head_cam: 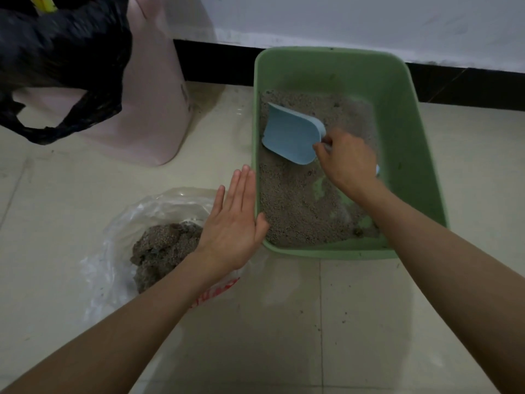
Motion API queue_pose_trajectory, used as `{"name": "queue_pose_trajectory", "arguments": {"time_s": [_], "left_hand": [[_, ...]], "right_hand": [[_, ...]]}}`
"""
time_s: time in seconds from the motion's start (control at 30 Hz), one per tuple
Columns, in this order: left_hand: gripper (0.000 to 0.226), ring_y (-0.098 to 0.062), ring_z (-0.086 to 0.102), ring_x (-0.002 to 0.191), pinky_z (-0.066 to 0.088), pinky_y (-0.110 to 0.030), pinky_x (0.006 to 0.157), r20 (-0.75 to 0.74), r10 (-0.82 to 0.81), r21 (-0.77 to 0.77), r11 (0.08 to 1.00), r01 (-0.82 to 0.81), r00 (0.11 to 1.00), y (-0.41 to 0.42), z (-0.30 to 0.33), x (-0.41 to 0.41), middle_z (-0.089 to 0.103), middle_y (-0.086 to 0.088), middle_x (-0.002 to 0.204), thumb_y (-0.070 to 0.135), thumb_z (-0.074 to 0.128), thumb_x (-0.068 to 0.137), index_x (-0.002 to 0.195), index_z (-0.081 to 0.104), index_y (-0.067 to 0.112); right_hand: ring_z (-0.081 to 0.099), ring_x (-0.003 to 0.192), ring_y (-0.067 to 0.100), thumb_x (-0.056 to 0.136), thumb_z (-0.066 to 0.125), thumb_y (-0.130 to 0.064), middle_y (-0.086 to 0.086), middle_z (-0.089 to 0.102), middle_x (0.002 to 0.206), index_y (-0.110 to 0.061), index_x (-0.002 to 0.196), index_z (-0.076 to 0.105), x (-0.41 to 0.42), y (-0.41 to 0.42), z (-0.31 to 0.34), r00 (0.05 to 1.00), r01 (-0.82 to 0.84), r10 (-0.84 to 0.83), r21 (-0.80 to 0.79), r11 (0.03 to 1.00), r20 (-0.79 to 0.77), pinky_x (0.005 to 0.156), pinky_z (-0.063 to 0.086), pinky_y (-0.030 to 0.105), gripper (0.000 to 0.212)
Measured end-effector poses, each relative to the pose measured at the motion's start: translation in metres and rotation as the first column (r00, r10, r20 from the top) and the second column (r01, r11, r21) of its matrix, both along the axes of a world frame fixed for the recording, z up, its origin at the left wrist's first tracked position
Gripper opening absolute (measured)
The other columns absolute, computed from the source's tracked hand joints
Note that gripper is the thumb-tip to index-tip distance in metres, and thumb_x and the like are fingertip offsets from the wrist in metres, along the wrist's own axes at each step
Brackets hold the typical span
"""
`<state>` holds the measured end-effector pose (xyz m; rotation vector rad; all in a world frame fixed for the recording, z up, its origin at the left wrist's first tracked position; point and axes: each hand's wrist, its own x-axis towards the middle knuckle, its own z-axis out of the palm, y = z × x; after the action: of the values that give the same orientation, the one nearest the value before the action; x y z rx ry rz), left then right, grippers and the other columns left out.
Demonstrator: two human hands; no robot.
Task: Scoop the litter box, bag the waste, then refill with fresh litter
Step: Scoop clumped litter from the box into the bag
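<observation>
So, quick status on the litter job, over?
Right hand grips blue scoop in green litter box. Left hand open, flat against its left wall. Clear bag holds scooped litter. Nothing in the way.

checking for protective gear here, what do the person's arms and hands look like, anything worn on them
Nothing is worn. The left hand and the right hand are both bare, with no gloves, and no rings show. Both forearms are uncovered all the way down to the bottom of the frame, with no sleeve edge in view. No watch, bracelet or band shows on either wrist, and no markings are visible.
</observation>
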<state>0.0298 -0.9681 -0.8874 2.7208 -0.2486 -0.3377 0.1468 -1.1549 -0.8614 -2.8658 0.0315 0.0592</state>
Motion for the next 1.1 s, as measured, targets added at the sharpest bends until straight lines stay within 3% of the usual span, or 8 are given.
{"name": "queue_pose_trajectory", "arguments": {"time_s": [0.23, 0.47, 0.6, 0.73, 0.83, 0.93, 1.1], "left_hand": [[0.071, -0.007, -0.029, 0.135, -0.01, -0.034, 0.116, -0.007, 0.003, -0.01, 1.0, -0.003, 1.0, -0.001, 0.001, 0.001, -0.023, -0.002, 0.154, 0.045, -0.002, 0.075, 0.132, -0.034, 0.017], [0.071, -0.007, -0.029, 0.134, -0.011, -0.034, 0.116, -0.017, -0.001, 0.004, 1.0, 0.001, 1.0, -0.002, 0.003, 0.0, -0.023, -0.003, 0.154, 0.044, -0.003, 0.074, 0.131, -0.035, 0.018], [0.071, -0.008, -0.03, 0.134, -0.01, -0.036, 0.116, -0.043, -0.007, 0.022, 1.0, 0.008, 0.999, -0.002, 0.005, 0.001, -0.026, -0.002, 0.153, 0.045, -0.005, 0.073, 0.13, -0.037, 0.018], [0.07, -0.007, -0.029, 0.135, -0.01, -0.036, 0.116, -0.039, 0.003, 0.009, 1.0, -0.003, 0.999, -0.002, 0.004, 0.001, -0.024, -0.002, 0.153, 0.044, -0.003, 0.074, 0.13, -0.036, 0.019], [0.07, -0.007, -0.028, 0.135, -0.01, -0.036, 0.116, -0.031, 0.0, 0.006, 1.0, 0.0, 1.0, -0.002, 0.004, 0.001, -0.022, -0.002, 0.154, 0.044, -0.002, 0.074, 0.13, -0.036, 0.018], [0.071, -0.007, -0.027, 0.136, -0.01, -0.036, 0.116, -0.031, 0.001, 0.012, 1.0, 0.0, 1.0, -0.001, 0.003, 0.001, -0.021, -0.002, 0.154, 0.044, -0.003, 0.074, 0.13, -0.036, 0.017], [0.071, -0.007, -0.027, 0.135, -0.01, -0.036, 0.116, -0.026, 0.001, 0.009, 1.0, -0.001, 1.0, -0.002, 0.003, 0.0, -0.019, -0.003, 0.155, 0.044, -0.003, 0.073, 0.13, -0.035, 0.017]], "right_hand": [[0.058, 0.083, 0.028, 0.094, 0.043, -0.029, 0.01, 0.064, 0.1, -0.011, 0.11, 0.057, 0.01, -0.001, -0.001, 0.999, -0.029, 0.029, -0.006, 1.0, -0.024, 0.067, 0.044, 0.034, 0.028], [0.051, 0.079, 0.023, 0.091, 0.047, -0.018, 0.005, 0.055, 0.088, -0.007, 0.104, 0.059, 0.009, -0.019, -0.013, 0.988, 0.141, -0.109, 0.334, 0.932, -0.113, 0.063, 0.033, 0.027, 0.021], [0.045, 0.072, 0.02, 0.091, 0.048, -0.016, 0.006, 0.051, 0.079, -0.009, 0.089, 0.054, 0.005, -0.023, -0.021, 0.975, 0.192, -0.119, 0.433, 0.881, -0.19, 0.056, 0.031, 0.026, 0.01], [0.045, 0.074, 0.018, 0.092, 0.049, -0.017, 0.005, 0.052, 0.079, -0.002, 0.095, 0.06, 0.0, -0.028, -0.024, 0.956, 0.275, -0.167, 0.536, 0.798, -0.242, 0.058, 0.034, 0.027, 0.018], [0.046, 0.072, 0.018, 0.092, 0.05, -0.017, 0.01, 0.054, 0.084, 0.005, 0.101, 0.061, -0.002, -0.038, -0.024, 0.952, 0.288, -0.185, 0.508, 0.811, -0.245, 0.055, 0.033, 0.026, 0.026], [0.049, 0.075, 0.021, 0.092, 0.05, -0.018, 0.011, 0.057, 0.085, 0.001, 0.101, 0.063, -0.001, -0.048, -0.021, 0.95, 0.283, -0.198, 0.403, 0.87, -0.24, 0.064, 0.036, 0.028, 0.025], [0.049, 0.074, 0.023, 0.092, 0.05, -0.019, 0.01, 0.055, 0.08, -0.001, 0.092, 0.062, 0.002, -0.046, -0.016, 0.963, 0.207, -0.14, 0.3, 0.931, -0.231, 0.064, 0.035, 0.029, 0.022]]}}
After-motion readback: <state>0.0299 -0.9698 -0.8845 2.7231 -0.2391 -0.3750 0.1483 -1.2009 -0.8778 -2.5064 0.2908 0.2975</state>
